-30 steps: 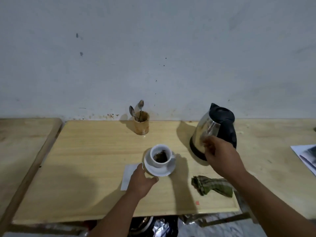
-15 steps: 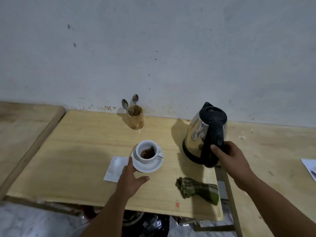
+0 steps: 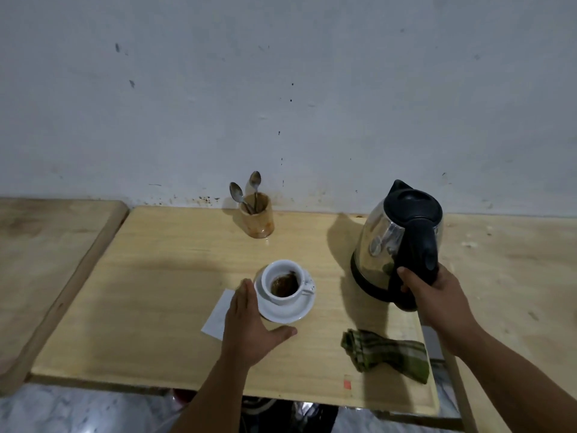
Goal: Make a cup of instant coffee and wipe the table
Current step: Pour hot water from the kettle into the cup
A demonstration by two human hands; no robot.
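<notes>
Now | right hand point(image 3: 437, 300) wrapped round black handle of steel kettle point(image 3: 398, 242), right side of table point(image 3: 162, 276) | left hand point(image 3: 249, 323) spread open, touching saucer point(image 3: 288, 310) edge | cup point(image 3: 282, 281) with dry coffee on saucer, centre | green cloth point(image 3: 387, 354) near right

i see the cup point(image 3: 282, 282) on its saucer point(image 3: 288, 309) mid-bench point(image 3: 162, 276), with a paper slip point(image 3: 218, 314) just left of the saucer. behind them, by the wall, a holder point(image 3: 257, 220) has two spoons point(image 3: 246, 190) in it. the kettle point(image 3: 398, 242) stands to the right, and a folded cloth point(image 3: 387, 354) lies in front of it near the bench's front edge.
</notes>
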